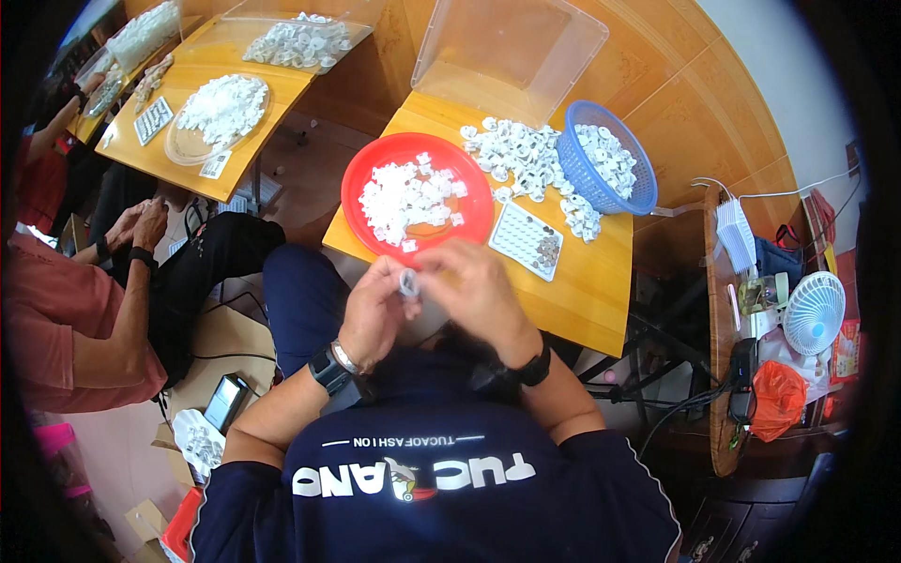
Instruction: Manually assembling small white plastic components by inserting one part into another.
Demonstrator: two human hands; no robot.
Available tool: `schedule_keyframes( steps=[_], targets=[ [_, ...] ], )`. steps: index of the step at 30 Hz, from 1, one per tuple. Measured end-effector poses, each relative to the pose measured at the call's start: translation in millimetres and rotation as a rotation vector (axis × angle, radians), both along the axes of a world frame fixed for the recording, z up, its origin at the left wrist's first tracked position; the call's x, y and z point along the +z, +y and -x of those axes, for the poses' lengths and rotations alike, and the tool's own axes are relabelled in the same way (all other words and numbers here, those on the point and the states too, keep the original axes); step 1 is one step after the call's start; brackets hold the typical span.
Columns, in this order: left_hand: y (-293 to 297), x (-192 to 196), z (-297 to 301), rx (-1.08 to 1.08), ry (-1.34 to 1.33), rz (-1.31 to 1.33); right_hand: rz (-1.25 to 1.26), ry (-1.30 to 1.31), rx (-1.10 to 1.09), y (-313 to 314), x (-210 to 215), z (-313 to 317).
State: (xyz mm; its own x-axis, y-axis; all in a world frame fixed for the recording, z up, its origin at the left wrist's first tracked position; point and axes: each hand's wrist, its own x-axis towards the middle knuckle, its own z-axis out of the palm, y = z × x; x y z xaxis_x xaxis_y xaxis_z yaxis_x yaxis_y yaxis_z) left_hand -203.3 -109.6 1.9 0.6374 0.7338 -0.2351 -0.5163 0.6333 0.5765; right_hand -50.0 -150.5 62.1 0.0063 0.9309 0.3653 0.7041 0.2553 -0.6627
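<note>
Pinched in the fingers of my left hand point(369, 314) is a small white and grey plastic part point(408, 282), ring-like in shape. My right hand point(481, 293) is close beside it, its fingers bent toward the part and smeared by motion, so whether they grip anything is unclear. Just beyond both hands, a red round tray point(353, 205) holds a heap of small white plastic pieces point(404, 202). Right of it lies a white gridded tray point(510, 239) with several small brownish-grey round pieces point(547, 250) at its right side.
White ring-like parts point(514, 158) are heaped on the wooden table point(591, 291) beside a tilted blue basket point(567, 161) of similar parts. A clear plastic bin point(507, 52) stands behind. At left, a person point(89, 310) sits near another table point(178, 174). A fan point(814, 314) is at right.
</note>
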Motion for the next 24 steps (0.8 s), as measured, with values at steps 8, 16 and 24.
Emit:
schedule_keyframes(
  steps=[8, 16, 24],
  targets=[
    [9, -7, 15, 0.091, -0.105, 0.017, 0.146, -0.463, -0.265, 51, -27, -64],
    [10, -7, 19, 0.095, -0.101, 0.005, 0.268, -0.63, -0.237, 72, -44, -69],
    [9, -2, 18, 0.052, -0.121, -0.004, 0.205, 0.079, -0.146, 52, -33, -66]
  ],
)
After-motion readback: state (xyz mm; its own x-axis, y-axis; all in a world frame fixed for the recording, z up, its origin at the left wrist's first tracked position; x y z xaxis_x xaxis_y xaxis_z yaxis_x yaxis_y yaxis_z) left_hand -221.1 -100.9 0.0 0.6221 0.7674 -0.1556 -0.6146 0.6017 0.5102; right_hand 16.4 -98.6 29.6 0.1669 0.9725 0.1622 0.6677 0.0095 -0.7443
